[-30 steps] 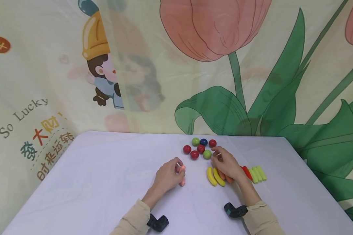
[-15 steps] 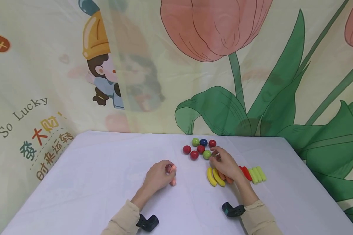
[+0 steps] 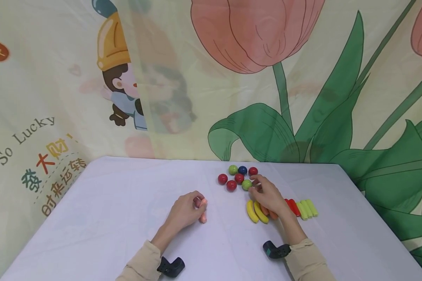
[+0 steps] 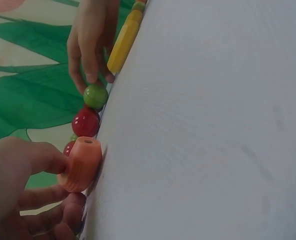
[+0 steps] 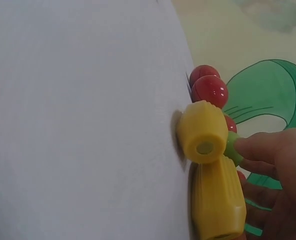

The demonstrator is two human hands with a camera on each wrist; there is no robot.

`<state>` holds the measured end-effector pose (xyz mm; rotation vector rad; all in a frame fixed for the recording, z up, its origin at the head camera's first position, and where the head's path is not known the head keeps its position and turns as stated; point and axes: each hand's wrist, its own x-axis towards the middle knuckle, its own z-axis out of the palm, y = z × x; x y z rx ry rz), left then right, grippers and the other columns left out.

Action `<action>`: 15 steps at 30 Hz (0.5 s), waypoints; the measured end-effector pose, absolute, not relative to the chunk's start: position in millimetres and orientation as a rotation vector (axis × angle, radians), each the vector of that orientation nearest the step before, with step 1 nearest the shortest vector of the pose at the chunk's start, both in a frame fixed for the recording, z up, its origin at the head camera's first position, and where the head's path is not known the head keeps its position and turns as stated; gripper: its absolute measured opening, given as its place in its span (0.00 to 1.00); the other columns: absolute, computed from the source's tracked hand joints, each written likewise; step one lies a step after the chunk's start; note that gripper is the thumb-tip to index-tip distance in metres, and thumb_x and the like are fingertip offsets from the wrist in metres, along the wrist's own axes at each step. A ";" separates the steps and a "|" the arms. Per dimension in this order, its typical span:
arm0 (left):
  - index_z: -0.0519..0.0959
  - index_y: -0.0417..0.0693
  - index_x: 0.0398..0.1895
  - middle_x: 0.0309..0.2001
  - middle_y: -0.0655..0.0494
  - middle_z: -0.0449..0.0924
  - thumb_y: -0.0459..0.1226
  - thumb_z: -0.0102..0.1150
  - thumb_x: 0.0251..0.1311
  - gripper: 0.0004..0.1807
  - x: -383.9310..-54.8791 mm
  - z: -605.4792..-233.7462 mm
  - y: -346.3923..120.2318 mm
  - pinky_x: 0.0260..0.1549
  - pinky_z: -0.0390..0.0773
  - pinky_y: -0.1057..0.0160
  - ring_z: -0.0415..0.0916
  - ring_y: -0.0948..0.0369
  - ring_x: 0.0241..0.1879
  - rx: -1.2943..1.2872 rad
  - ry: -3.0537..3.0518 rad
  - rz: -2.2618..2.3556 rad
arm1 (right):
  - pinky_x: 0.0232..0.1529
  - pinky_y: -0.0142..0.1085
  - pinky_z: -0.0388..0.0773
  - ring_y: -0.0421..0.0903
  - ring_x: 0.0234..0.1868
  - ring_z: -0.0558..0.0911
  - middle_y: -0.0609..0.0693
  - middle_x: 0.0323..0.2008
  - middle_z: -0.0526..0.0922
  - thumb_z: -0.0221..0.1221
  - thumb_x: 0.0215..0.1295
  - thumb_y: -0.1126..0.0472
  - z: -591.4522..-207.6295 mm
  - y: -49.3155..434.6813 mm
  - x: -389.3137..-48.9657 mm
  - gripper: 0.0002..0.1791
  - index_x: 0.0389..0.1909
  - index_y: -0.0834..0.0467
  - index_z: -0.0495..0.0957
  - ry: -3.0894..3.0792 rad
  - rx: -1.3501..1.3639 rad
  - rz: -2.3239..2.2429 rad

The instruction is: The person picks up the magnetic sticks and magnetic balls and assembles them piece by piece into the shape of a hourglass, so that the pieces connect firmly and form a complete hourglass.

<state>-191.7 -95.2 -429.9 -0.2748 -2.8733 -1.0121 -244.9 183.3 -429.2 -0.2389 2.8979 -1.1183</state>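
My left hand (image 3: 183, 210) pinches a salmon-pink, stick-like toy piece (image 3: 203, 214) at the table's middle. In the left wrist view that piece (image 4: 83, 162) looks ribbed, with a small hole in its end; it stays close to the white surface. Over on the right, my right hand (image 3: 270, 196) hovers with loosely bent fingers beside a green ball-shaped fruit (image 3: 246, 185). Its thumb (image 5: 260, 146) is near that fruit in the right wrist view; whether they touch I cannot tell. Two yellow toy bananas (image 3: 251, 211) lie left of this hand, and orange-brown pieces (image 3: 273, 215) lie partly hidden beneath it.
Several red balls (image 3: 231, 185), another green one (image 3: 233, 169) and a dark blue one (image 3: 242, 170) cluster near the back edge. Red sticks (image 3: 295, 208) and pale green sticks (image 3: 307, 208) line up at right on the white tablecloth (image 3: 133, 207). A printed curtain hangs behind.
My left hand has moved leftward with the salmon-pink piece, away from the bananas. The right hand has stayed almost in place, and the fruit pieces lie as before.
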 end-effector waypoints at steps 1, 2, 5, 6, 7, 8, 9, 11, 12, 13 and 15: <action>0.79 0.48 0.39 0.24 0.60 0.72 0.43 0.59 0.58 0.11 -191.6 -430.2 -95.3 0.26 0.67 0.66 0.67 0.64 0.24 -0.276 -2.870 -1.020 | 0.51 0.47 0.76 0.51 0.50 0.76 0.55 0.52 0.75 0.58 0.63 0.57 -429.2 183.0 -244.9 0.26 0.61 0.55 0.66 2.898 -0.239 -1.119; 0.79 0.48 0.39 0.24 0.60 0.72 0.43 0.59 0.57 0.10 -191.3 -430.3 -95.4 0.26 0.67 0.67 0.67 0.64 0.24 -0.269 -2.871 -1.031 | 0.50 0.47 0.76 0.51 0.50 0.76 0.56 0.52 0.75 0.58 0.63 0.57 -429.1 182.7 -244.9 0.26 0.61 0.55 0.66 2.899 -0.245 -1.118; 0.79 0.49 0.39 0.25 0.60 0.72 0.43 0.60 0.57 0.10 -191.0 -430.9 -95.6 0.25 0.66 0.68 0.67 0.64 0.25 -0.248 -2.871 -1.066 | 0.49 0.46 0.77 0.51 0.49 0.75 0.55 0.52 0.75 0.59 0.62 0.56 -428.5 180.9 -245.2 0.26 0.61 0.54 0.67 2.899 -0.243 -1.115; 0.79 0.49 0.39 0.25 0.61 0.72 0.43 0.61 0.57 0.10 -190.9 -431.0 -95.7 0.25 0.66 0.68 0.67 0.65 0.25 -0.242 -2.871 -1.074 | 0.49 0.45 0.77 0.51 0.49 0.75 0.55 0.52 0.75 0.59 0.62 0.56 -428.4 180.4 -245.2 0.25 0.61 0.54 0.67 2.899 -0.244 -1.110; 0.79 0.49 0.39 0.26 0.61 0.72 0.43 0.61 0.57 0.10 -190.9 -431.2 -95.7 0.25 0.67 0.68 0.67 0.65 0.26 -0.237 -2.870 -1.084 | 0.48 0.45 0.77 0.50 0.49 0.75 0.55 0.52 0.75 0.59 0.62 0.56 -428.5 179.9 -245.4 0.25 0.60 0.54 0.67 2.901 -0.242 -1.106; 0.79 0.49 0.39 0.26 0.61 0.73 0.43 0.61 0.57 0.10 -191.0 -431.2 -95.8 0.25 0.67 0.68 0.67 0.65 0.26 -0.241 -2.866 -1.086 | 0.48 0.45 0.78 0.50 0.48 0.75 0.55 0.52 0.75 0.59 0.62 0.56 -428.4 179.3 -245.5 0.25 0.60 0.54 0.67 2.904 -0.236 -1.102; 0.79 0.49 0.39 0.26 0.61 0.73 0.43 0.61 0.57 0.10 -191.1 -431.5 -95.9 0.26 0.67 0.69 0.67 0.65 0.26 -0.243 -2.863 -1.088 | 0.47 0.44 0.78 0.50 0.48 0.75 0.54 0.52 0.75 0.59 0.62 0.56 -428.3 178.5 -245.5 0.25 0.60 0.53 0.67 2.906 -0.222 -1.100; 0.79 0.49 0.40 0.27 0.61 0.73 0.43 0.61 0.57 0.11 -191.3 -431.6 -96.0 0.25 0.67 0.69 0.67 0.65 0.26 -0.247 -2.860 -1.082 | 0.46 0.44 0.78 0.50 0.48 0.75 0.54 0.52 0.75 0.60 0.62 0.57 -428.3 177.4 -245.6 0.25 0.59 0.54 0.67 2.917 -0.212 -1.099; 0.79 0.49 0.40 0.27 0.61 0.73 0.43 0.61 0.57 0.11 -191.3 -431.7 -96.2 0.25 0.67 0.69 0.67 0.65 0.26 -0.254 -2.857 -1.078 | 0.46 0.43 0.78 0.49 0.47 0.75 0.54 0.51 0.76 0.60 0.61 0.57 -428.5 176.9 -245.6 0.24 0.58 0.54 0.68 2.921 -0.208 -1.102; 0.79 0.49 0.40 0.27 0.61 0.73 0.43 0.61 0.57 0.11 -191.3 -432.0 -96.5 0.25 0.67 0.69 0.67 0.65 0.26 -0.255 -2.858 -1.073 | 0.46 0.43 0.78 0.49 0.47 0.76 0.54 0.51 0.76 0.60 0.61 0.57 -428.7 176.3 -245.5 0.24 0.58 0.54 0.68 2.921 -0.200 -1.111; 0.79 0.49 0.39 0.26 0.61 0.73 0.43 0.61 0.57 0.10 -190.7 -432.1 -97.2 0.25 0.66 0.69 0.67 0.65 0.26 -0.250 -2.863 -1.071 | 0.45 0.41 0.78 0.48 0.46 0.76 0.54 0.51 0.76 0.60 0.61 0.57 -429.5 175.1 -245.2 0.22 0.56 0.54 0.69 2.913 -0.193 -1.128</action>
